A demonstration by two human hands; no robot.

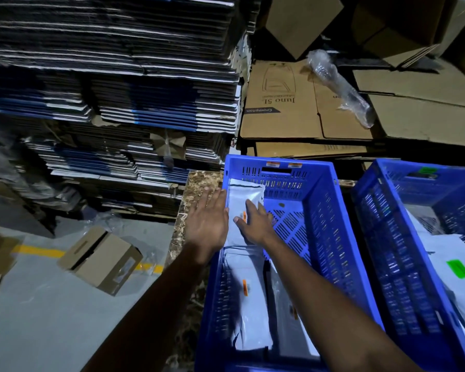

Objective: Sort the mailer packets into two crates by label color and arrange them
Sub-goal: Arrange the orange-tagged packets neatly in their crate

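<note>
A blue crate (330, 210) with orange tags on its far wall holds white mailer packets with orange labels. One packet (249, 198) leans against the crate's far left wall. My right hand (255, 224) lies flat on this packet with straight fingers. My left hand (208, 218) is spread over the crate's left rim, its fingertips touching the packet's edge. Two more orange-label packets (249, 296) lie at the crate's near end. A second blue crate (373, 224) on the right, with a green tag, holds packets with a green label (459, 268).
Both crates stand on a brown marble-patterned surface (196, 183). Tall stacks of flattened cartons (113, 84) rise at the left and behind. Flat brown cardboard (282, 103) and a bubble-wrap roll (341, 87) lie at the back. A small cardboard box (100, 260) sits on the grey floor.
</note>
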